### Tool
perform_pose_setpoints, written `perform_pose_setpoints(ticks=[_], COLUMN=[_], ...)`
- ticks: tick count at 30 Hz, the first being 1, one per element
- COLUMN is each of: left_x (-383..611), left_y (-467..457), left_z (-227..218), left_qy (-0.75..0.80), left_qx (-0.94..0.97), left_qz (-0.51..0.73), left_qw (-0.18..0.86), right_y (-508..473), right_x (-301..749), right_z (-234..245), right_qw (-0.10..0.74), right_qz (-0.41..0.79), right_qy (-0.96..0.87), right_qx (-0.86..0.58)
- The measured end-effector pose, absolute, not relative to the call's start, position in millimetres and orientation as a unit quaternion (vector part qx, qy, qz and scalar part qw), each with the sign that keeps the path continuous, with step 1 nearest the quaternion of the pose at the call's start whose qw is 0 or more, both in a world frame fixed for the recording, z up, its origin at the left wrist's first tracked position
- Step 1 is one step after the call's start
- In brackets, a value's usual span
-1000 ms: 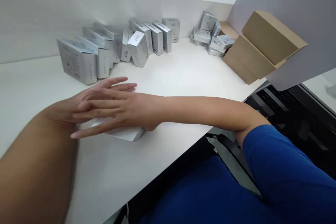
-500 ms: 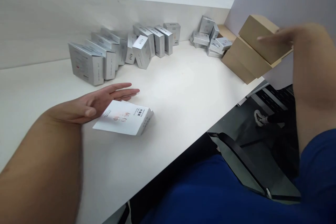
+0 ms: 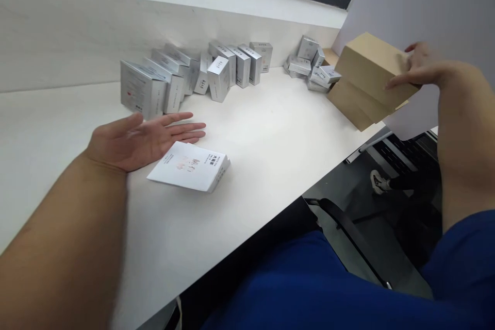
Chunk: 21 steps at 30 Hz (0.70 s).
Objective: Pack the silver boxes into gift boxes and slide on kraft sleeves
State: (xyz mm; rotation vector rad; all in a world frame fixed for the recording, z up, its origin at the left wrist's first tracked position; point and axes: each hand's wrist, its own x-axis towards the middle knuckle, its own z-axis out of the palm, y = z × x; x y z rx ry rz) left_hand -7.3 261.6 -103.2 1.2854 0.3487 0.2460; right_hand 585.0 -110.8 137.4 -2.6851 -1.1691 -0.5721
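Observation:
My left hand (image 3: 149, 139) is open, palm up and fingers spread, just above the white table (image 3: 266, 165). Beside it lies a flat silver-white carton (image 3: 189, 167) with dark and pink printing; the hand does not grip it. At the right, my right hand (image 3: 423, 69) is closed on the near end of a brown cardboard box (image 3: 367, 64). That box is tilted above another brown cardboard box (image 3: 350, 105) at the table's right end; whether the two touch I cannot tell.
Several silver cartons (image 3: 141, 93) stand in a leaning row along the back wall. More silver cartons (image 3: 299, 64) are piled in the far right corner. Below the table's front edge are a chair's black armrest (image 3: 348, 232) and another person's shoe (image 3: 379, 182).
My right hand has come down and closed on the upper cardboard box, which has shifted left. My left hand has turned further palm up, fingers spreading. The view has shifted slightly.

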Motion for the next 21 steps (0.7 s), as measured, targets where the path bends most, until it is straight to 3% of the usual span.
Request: perform_pose_setpoints(ticks=[2, 3, 11, 16, 18, 21], left_x=[-7.5, -7.8, -8.2, -8.2, -8.4, -9.3], left_y=[261.7, 261.5, 263.5, 268.2, 269.3, 270.7], left_z=[-102.2, -101.4, -108.1, -118.0, -119.0, -119.0], left_qy=[0.167, 0.169, 0.159, 0.166, 0.164, 0.16], left_qx=[0.582, 0.579, 0.602, 0.623, 0.622, 0.615], left_qz=[0.113, 0.11, 0.121, 0.12, 0.117, 0.111], left_qw=[0.788, 0.79, 0.773, 0.755, 0.757, 0.764], right_y=[-98.3, -90.4, -34.5, -31.4, -29.2, -19.0], right_x=[539.1, 514.0, 388.7, 425.9, 441.8, 443.0], right_z=[133.5, 127.3, 2.9, -56.9, -79.1, -110.4], right_qw=[-0.068, -0.083, -0.007, 0.121, 0.222, 0.425], right_qz=[-0.075, -0.06, 0.129, 0.115, 0.111, 0.196], right_qy=[-0.383, -0.412, -0.737, -0.744, -0.685, -0.522], right_qx=[-0.918, -0.905, -0.663, -0.647, -0.685, -0.713])
